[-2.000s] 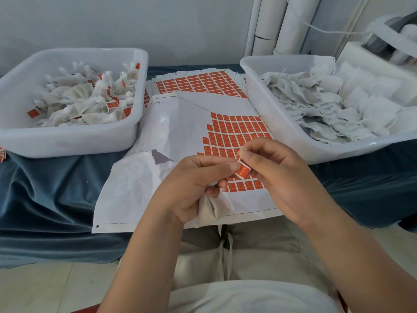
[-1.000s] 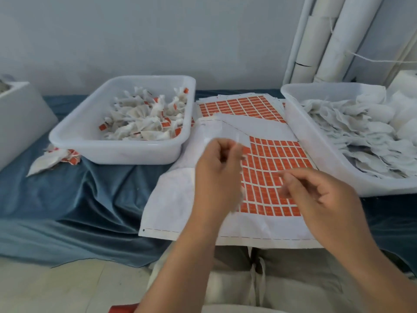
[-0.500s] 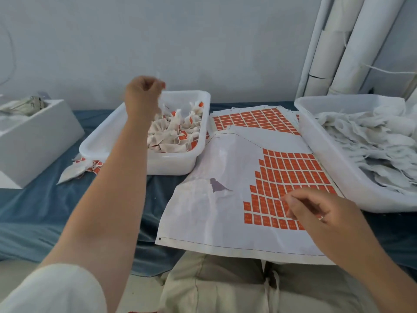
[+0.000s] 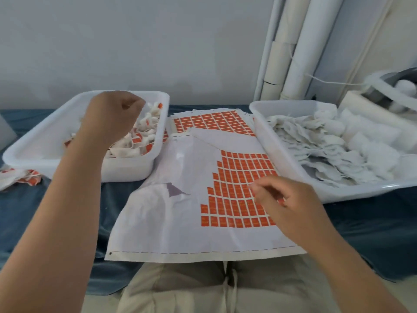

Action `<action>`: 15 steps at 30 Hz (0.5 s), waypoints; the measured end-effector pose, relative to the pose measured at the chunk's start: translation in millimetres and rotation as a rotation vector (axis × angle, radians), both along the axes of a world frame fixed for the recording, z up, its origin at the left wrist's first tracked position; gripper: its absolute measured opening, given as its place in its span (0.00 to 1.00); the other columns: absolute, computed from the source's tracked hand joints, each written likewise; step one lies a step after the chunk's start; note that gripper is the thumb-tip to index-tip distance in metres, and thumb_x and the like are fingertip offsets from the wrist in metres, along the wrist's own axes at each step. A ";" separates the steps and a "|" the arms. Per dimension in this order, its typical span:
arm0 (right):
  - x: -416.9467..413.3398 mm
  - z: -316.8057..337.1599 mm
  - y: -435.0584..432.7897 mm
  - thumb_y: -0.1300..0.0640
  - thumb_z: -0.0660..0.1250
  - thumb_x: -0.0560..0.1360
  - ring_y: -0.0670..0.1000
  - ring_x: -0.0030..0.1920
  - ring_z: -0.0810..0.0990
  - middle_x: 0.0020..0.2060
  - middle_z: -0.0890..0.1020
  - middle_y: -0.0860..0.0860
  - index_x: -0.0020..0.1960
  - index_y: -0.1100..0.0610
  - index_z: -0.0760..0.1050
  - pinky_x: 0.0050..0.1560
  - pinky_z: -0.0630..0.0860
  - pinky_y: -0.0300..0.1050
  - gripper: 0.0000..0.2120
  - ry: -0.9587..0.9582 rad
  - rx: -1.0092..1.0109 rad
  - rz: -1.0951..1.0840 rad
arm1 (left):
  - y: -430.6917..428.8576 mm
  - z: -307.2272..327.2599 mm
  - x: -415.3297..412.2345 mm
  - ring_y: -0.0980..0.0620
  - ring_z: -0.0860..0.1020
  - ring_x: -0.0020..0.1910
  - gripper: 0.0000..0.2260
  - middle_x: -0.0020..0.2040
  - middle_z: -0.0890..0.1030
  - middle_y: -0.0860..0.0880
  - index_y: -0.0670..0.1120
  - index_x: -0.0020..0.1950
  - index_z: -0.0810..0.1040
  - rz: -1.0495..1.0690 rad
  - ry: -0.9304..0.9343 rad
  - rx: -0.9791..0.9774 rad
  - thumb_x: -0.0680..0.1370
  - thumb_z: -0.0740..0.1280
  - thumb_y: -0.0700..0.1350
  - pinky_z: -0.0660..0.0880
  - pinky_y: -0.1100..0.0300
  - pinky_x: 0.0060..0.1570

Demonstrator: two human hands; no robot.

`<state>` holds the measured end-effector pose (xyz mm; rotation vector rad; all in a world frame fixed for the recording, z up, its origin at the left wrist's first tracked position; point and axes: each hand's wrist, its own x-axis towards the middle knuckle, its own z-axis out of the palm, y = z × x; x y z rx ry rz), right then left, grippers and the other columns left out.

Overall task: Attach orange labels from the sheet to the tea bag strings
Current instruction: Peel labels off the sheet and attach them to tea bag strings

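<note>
A white backing sheet with several orange labels [image 4: 237, 177] lies on the blue cloth in front of me, its left part peeled bare. My right hand [image 4: 291, 204] hovers low over the orange block with its fingertips bunched together; no label shows between them. My left hand [image 4: 112, 116] is held in a loose fist above the left white tub [image 4: 126, 170], which holds labelled tea bags [image 4: 140, 141]; nothing shows in its fingers. The right white tub [image 4: 338, 193] holds a heap of plain tea bags [image 4: 327, 145].
A second, full label sheet [image 4: 209, 120] lies behind the first, between the tubs. A few labelled bags [image 4: 20, 177] lie loose on the cloth at far left. White tubes [image 4: 293, 53] lean against the wall; a white device [image 4: 394, 93] stands at the far right.
Two seconds ago both hands pressed an orange label onto a string. My left hand then carried the tea bag up over the left tub; the bag no longer shows. My right hand stayed over the sheet.
</note>
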<state>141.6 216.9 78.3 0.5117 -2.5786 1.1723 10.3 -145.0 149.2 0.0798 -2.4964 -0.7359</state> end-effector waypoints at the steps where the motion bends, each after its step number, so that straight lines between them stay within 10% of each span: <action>1: -4.2 5.3 8.6 0.48 0.68 0.82 0.38 0.45 0.83 0.44 0.84 0.33 0.50 0.39 0.82 0.43 0.75 0.26 0.05 0.035 -0.010 -0.060 | 16.0 0.9 14.8 0.58 0.76 0.32 0.10 0.36 0.83 0.52 0.52 0.46 0.86 -0.052 0.048 0.053 0.81 0.66 0.52 0.71 0.61 0.37; 5: -41.7 25.9 62.6 0.46 0.71 0.79 0.37 0.46 0.82 0.44 0.84 0.36 0.51 0.39 0.81 0.40 0.73 0.33 0.02 0.050 -0.043 -0.377 | 85.0 -9.3 79.4 0.64 0.81 0.35 0.09 0.40 0.84 0.63 0.58 0.45 0.85 -0.291 0.167 0.274 0.83 0.68 0.53 0.72 0.74 0.33; 12: -128.8 31.7 137.4 0.39 0.74 0.76 0.55 0.54 0.80 0.54 0.83 0.50 0.61 0.49 0.81 0.53 0.76 0.50 0.20 -0.471 0.843 -0.527 | 151.9 -52.9 140.3 0.56 0.83 0.36 0.10 0.39 0.85 0.60 0.60 0.45 0.84 -0.574 -0.027 0.450 0.80 0.65 0.60 0.77 0.69 0.33; 15: -142.0 20.4 136.5 0.43 0.72 0.78 0.55 0.54 0.80 0.50 0.83 0.49 0.53 0.47 0.84 0.53 0.77 0.48 0.10 -0.490 0.967 -0.534 | 155.3 -64.6 142.3 0.58 0.85 0.38 0.10 0.40 0.86 0.62 0.60 0.44 0.86 -0.603 -0.074 0.506 0.80 0.66 0.59 0.79 0.68 0.36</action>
